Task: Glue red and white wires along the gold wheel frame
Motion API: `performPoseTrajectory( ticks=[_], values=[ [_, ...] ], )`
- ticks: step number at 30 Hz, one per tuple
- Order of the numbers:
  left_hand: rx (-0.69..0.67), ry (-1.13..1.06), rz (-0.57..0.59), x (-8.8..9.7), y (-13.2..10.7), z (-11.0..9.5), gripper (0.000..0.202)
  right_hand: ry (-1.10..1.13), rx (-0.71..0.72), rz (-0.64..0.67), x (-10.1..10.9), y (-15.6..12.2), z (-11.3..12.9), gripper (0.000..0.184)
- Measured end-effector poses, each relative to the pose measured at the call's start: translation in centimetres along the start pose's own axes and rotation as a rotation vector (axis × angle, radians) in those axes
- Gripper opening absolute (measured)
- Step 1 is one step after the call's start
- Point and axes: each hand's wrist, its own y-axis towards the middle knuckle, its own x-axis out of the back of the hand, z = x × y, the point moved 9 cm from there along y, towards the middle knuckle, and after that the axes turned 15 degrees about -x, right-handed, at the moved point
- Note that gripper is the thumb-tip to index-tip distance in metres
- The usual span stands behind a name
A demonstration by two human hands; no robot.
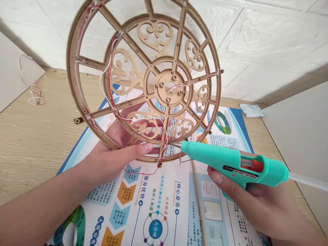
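Observation:
My left hand (115,155) grips the lower rim of a large laser-cut wooden wheel (143,78), held upright above the table; the thumb presses on the front of the rim and the fingers show behind the spokes. Red and white wires (110,73) run along the wheel's rim and spokes. My right hand (246,198) is closed around the handle of a teal glue gun (230,162). Its metal nozzle (175,145) touches the wheel's lower rim where the wires meet, just right of my left thumb. A clear glue stick (307,180) sticks out of the gun's back.
A printed poster (159,205) with blue and orange graphics covers the wooden table (30,136) under the wheel. A thin wooden stick (198,198) lies on it. A loose bundle of red and white wire (34,92) sits at the far left. White panels stand on both sides.

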Motion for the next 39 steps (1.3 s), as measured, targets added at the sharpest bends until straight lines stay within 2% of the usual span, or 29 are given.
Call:
performPoseTrajectory(
  ticks=[3,8,12,15,17,18,20,23,31,36,39],
  values=[
    [-0.047,0.027,0.047,-0.1,0.0,-0.2,0.094,-0.067,0.024,-0.026,0.2,-0.1,0.3,0.03],
    [-0.109,0.127,0.118,-0.1,0.1,-0.3,0.085,-0.179,0.027,-0.076,0.8,0.2,0.1,0.025],
    [-0.224,0.286,0.124,0.6,0.4,-1.1,0.086,-0.138,-0.014,-0.133,2.8,0.5,-1.1,0.023],
    [-0.151,0.25,0.089,1.0,0.3,-0.6,0.084,-0.059,-0.132,-0.273,5.8,1.0,-3.3,0.027],
    [-0.082,0.151,0.067,0.9,0.2,-0.2,0.083,-0.057,-0.277,-0.372,7.8,1.5,-5.3,0.041],
    [-0.06,0.105,0.052,0.7,0.2,-0.2,0.085,-0.088,-0.344,-0.392,8.4,1.8,-6.0,0.047],
    [-0.042,0.044,0.033,0.4,0.3,-0.4,0.09,-0.15,-0.383,-0.399,9.1,2.5,-6.6,0.045],
    [-0.025,0.021,0.016,0.2,0.4,-0.7,0.096,-0.242,-0.415,-0.399,9.2,2.8,-7.2,0.039],
    [-0.034,0.005,0.03,-0.4,0.2,-2.1,0.088,-0.416,-0.619,-0.389,8.5,1.3,-8.8,0.052],
    [-0.055,-0.04,0.017,-0.5,0.1,-2.5,0.082,-0.587,-0.706,-0.363,9.3,-1.2,-7.0,0.065],
    [-0.08,-0.078,0.031,-0.5,0.2,-2.6,0.081,-0.747,-0.638,-0.352,8.2,-4.0,-4.4,0.053]
  ],
)
